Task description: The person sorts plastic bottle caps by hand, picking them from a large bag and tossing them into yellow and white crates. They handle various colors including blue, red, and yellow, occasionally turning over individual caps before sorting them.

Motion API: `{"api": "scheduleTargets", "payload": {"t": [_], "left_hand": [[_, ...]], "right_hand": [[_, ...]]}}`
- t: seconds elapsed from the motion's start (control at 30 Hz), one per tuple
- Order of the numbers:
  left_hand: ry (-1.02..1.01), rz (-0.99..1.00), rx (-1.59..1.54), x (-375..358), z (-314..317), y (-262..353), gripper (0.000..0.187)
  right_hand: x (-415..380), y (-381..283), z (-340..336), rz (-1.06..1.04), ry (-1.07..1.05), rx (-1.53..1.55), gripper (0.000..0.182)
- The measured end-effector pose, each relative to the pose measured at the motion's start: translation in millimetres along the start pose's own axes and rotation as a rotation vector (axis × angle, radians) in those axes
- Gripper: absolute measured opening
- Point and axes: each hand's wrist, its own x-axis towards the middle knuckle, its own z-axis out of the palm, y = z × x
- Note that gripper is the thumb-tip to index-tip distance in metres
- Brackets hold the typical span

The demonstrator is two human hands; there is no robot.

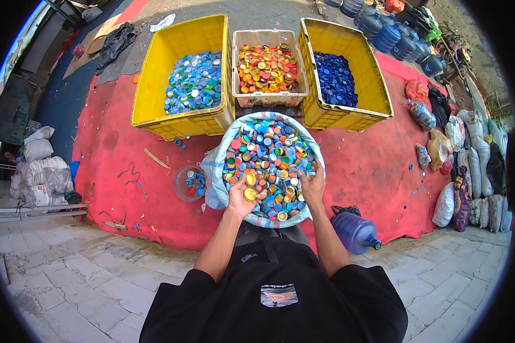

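A round sack with a rolled, light blue rim stands in front of me, full of mixed-colour plastic bottle caps. My left hand is over the near left part of the pile, closed on yellow bottle caps held at its fingers. On the right side of the same pile rests my right hand, thumb and fingers apart and touching the caps. I see nothing held in it, though its fingertips are partly hidden among the caps.
Beyond the sack stand a yellow crate of light blue and green caps, a white crate of red, orange and yellow caps, and a yellow crate of dark blue caps. A clear tub and a water jug flank the sack.
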Motion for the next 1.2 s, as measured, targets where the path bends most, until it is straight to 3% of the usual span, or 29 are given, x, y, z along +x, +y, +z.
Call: {"api": "scheduleTargets", "payload": {"t": [0.1,0.2,0.23,0.33,0.6,0.73,0.93,1.07,1.1,1.2], "left_hand": [[0.101,0.042,-0.056,2.4,-12.5,2.2,0.031],[0.190,0.090,-0.054,7.1,-30.9,1.0,0.030],[0.234,0.086,-0.052,7.5,-34.3,1.4,0.029],[0.289,0.071,-0.077,5.7,-39.9,2.5,0.026],[0.297,0.049,-0.073,9.1,-52.1,-3.4,0.027],[0.325,0.059,0.023,13.4,-53.0,-7.2,0.033],[0.263,0.085,0.080,18.1,-51.5,-9.0,0.024],[0.187,0.070,0.123,16.7,-38.8,-7.0,0.015],[0.172,0.071,0.130,16.5,-34.3,-6.7,0.015],[0.109,0.081,0.137,19.6,-23.0,-7.5,0.021]], "right_hand": [[-13.6,29.9,7.5,0.145,-0.235,-0.026,0.051],[-26.1,37.1,24.4,0.011,-0.326,-0.090,0.047],[-27.5,38.6,28.7,0.063,-0.364,-0.084,0.043],[-23.9,34.8,40.2,-0.044,-0.317,-0.115,0.045],[-0.9,36.3,68.1,0.067,-0.425,-0.287,0.045],[-4.1,41.4,75.3,0.036,-0.356,-0.240,0.050],[9.6,13.3,56.3,0.470,-0.419,0.139,0.040],[11.6,26.8,35.5,0.907,-0.424,1.107,0.033],[10.9,24.5,30.5,0.997,-0.396,1.216,0.036],[9.4,16.6,8.8,0.992,-0.453,1.511,0.043]]}}
